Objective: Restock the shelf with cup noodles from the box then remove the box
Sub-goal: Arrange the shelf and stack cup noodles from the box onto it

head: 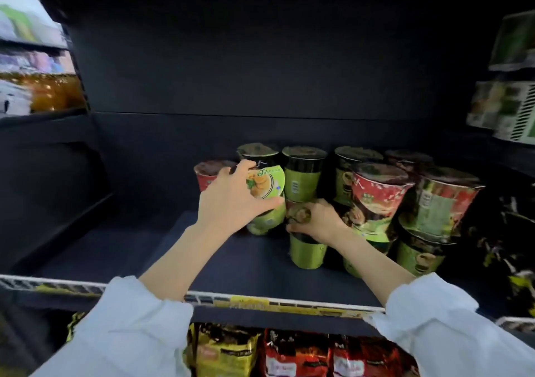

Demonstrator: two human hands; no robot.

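Observation:
On the dark shelf point(231, 263) my left hand point(231, 200) grips a green cup of noodles point(265, 191) by its top, the lid tipped toward me. Beside it my right hand point(315, 220) grips the rim of another green cup point(307, 253) standing upright on the shelf board. Behind and to the right stand several more cups, green ones point(302, 174) and red ones point(376, 197), some stacked two high. One red cup point(207, 174) sits behind my left hand. The box is not in view.
A white wire rail with yellow price tags point(252, 303) runs along the shelf's front edge. The left half of the shelf board is bare. Noodle packets point(295, 353) fill the shelf below. Other goods sit on side shelves at left point(37, 87) and right point(503, 110).

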